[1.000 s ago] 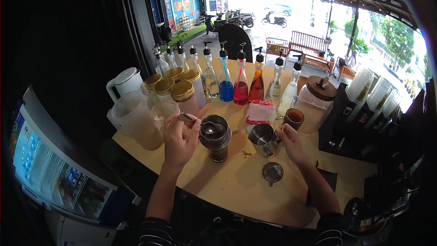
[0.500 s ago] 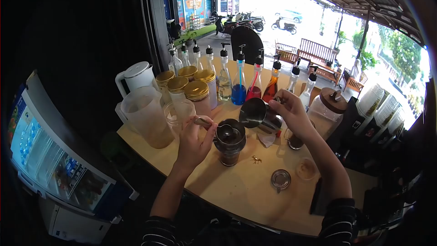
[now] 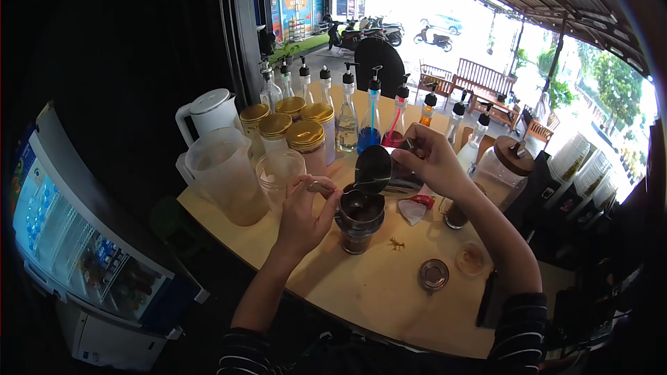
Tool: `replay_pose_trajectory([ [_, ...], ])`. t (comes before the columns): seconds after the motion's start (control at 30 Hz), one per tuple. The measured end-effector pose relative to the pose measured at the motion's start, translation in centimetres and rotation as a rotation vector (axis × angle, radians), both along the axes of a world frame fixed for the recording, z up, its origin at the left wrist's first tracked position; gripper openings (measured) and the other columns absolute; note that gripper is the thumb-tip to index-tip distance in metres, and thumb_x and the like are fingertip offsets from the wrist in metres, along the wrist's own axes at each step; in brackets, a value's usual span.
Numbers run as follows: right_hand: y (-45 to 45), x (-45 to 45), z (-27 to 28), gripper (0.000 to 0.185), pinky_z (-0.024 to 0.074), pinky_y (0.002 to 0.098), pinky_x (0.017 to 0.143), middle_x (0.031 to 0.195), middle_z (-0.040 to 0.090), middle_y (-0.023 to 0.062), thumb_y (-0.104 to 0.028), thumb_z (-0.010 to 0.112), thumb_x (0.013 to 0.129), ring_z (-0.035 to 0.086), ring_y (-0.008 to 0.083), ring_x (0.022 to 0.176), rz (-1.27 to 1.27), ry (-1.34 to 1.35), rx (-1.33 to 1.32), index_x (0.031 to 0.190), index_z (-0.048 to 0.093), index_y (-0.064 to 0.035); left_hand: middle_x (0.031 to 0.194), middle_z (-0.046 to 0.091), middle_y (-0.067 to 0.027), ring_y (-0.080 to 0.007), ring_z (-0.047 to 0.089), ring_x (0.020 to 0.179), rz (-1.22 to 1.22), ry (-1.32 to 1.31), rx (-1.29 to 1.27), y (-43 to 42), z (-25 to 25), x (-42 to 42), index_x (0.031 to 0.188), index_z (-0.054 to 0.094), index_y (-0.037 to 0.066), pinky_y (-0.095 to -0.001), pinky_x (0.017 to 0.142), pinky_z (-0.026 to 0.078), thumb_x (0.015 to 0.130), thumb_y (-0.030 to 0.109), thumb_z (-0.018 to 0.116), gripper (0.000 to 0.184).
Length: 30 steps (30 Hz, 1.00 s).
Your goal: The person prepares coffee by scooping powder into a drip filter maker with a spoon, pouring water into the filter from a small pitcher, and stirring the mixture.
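My left hand [image 3: 300,219] is closed around the handle of a spoon [image 3: 322,187], whose bowl is over or just inside a dark round vessel [image 3: 360,222]. That vessel rests on a glass [image 3: 355,243] with brown contents on the table. My right hand [image 3: 434,163] grips a metal pitcher [image 3: 404,185], tipped so its dark mouth faces left and down above the vessel. Whether liquid is flowing out cannot be made out. Beside the vessel lie a crumpled white piece [image 3: 413,213] with a red bit and a small gold figure [image 3: 396,244].
Pump bottles [image 3: 369,135] line the back of the table [image 3: 361,292], with gold-lidded jars [image 3: 306,137] before them. A plastic jug [image 3: 219,173] stands left. Toward the right are a glass of dark drink [image 3: 456,215], a round metal piece [image 3: 434,274] and a wooden-lidded jar [image 3: 513,163].
The pitcher has come left and tipped further, its mouth now above the vessel and by the spoon. My left hand keeps hold of the spoon. The view has shifted slightly.
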State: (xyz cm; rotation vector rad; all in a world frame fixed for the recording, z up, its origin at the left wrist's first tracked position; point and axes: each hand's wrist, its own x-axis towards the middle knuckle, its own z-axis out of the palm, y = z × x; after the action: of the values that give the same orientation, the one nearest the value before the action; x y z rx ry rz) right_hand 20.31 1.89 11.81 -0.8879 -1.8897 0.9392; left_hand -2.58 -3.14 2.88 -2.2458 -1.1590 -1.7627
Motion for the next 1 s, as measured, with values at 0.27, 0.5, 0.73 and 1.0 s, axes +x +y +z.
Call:
replay_pose_trajectory([
  [0.27, -0.1, -0.3, 0.2, 0.018, 0.0509, 0.0209, 0.065, 0.076, 0.057, 0.0017, -0.005, 0.062, 0.088, 0.06, 0.0048, 0.073, 0.002, 0.003, -0.036, 0.082, 0.046, -0.0005, 0.076, 0.064, -0.0033, -0.0191, 0.062, 0.073, 0.004, 0.006, 0.032, 0.2, -0.2, -0.2, 0.094, 0.056, 0.007, -0.0363, 0.09, 0.039, 0.086, 0.01, 0.064, 0.012],
  [0.5, 0.2, 0.4, -0.2, 0.018, 0.051, 0.0217, 0.065, 0.078, 0.06, 0.005, -0.003, 0.063, 0.087, 0.063, 0.0073, 0.076, -0.034, -0.064, 0.005, 0.083, 0.047, 0.0022, 0.076, 0.065, -0.0033, -0.0199, 0.062, 0.074, 0.011, 0.023, 0.027, 0.1, 0.0, -0.4, 0.094, 0.056, 0.007, -0.0373, 0.091, 0.039, 0.085, 0.009, 0.065, 0.013],
  [0.73, 0.1, 0.8, -0.5, 0.016, 0.0484, 0.0209, 0.062, 0.076, 0.06, 0.0048, -0.004, 0.064, 0.087, 0.06, 0.0047, 0.073, -0.029, -0.007, 0.002, 0.087, 0.05, 0.0035, 0.082, 0.063, -0.0069, -0.0211, 0.062, 0.079, 0.022, 0.04, 0.027, 0.2, 0.3, -0.7, 0.092, 0.057, 0.005, -0.0368, 0.086, 0.042, 0.084, 0.006, 0.067, 0.013],
  [1.0, 0.3, 1.0, -0.4, 0.018, 0.0435, 0.0223, 0.059, 0.075, 0.06, 0.0042, -0.005, 0.066, 0.085, 0.052, 0.0032, 0.067, -0.078, -0.057, 0.051, 0.084, 0.05, 0.0026, 0.079, 0.063, -0.0029, -0.0175, 0.063, 0.073, 0.045, 0.063, 0.059, -0.2, 0.7, -1.1, 0.094, 0.056, 0.007, -0.0396, 0.095, 0.037, 0.086, 0.009, 0.064, 0.012],
])
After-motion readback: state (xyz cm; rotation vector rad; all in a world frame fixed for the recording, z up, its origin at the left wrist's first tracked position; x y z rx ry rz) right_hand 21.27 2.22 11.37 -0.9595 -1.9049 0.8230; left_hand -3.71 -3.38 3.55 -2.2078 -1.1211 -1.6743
